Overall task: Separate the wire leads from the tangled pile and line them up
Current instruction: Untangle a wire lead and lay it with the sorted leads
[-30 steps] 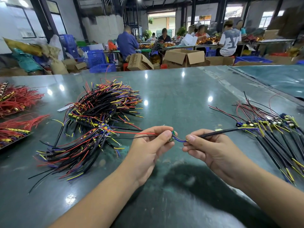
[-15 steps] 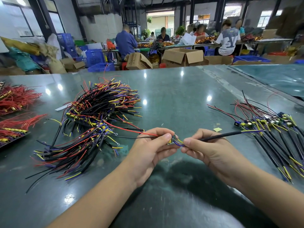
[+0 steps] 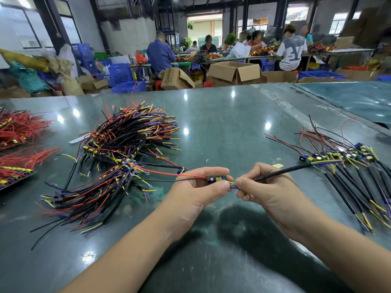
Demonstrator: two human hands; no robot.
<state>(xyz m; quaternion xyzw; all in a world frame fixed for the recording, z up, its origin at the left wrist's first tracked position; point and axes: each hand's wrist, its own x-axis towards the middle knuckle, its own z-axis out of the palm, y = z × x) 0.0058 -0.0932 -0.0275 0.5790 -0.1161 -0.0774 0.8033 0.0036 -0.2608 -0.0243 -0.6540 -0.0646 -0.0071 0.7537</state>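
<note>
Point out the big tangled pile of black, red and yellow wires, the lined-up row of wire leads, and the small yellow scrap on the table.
Tangled pile of wires (image 3: 127, 149), head view, its dense middle.
Lined-up row of wire leads (image 3: 347, 166), head view, the black sleeves.
Small yellow scrap (image 3: 278, 165), head view, its centre.

Open cardboard boxes (image 3: 233, 71), blue plastic crates (image 3: 120, 74), seated workers (image 3: 159, 53) at far tables, yellow paper scrap (image 3: 278, 165)

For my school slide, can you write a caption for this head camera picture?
Both hands, left hand and right hand, hold one wire lead between the tangled pile and the lined-up row.
</note>
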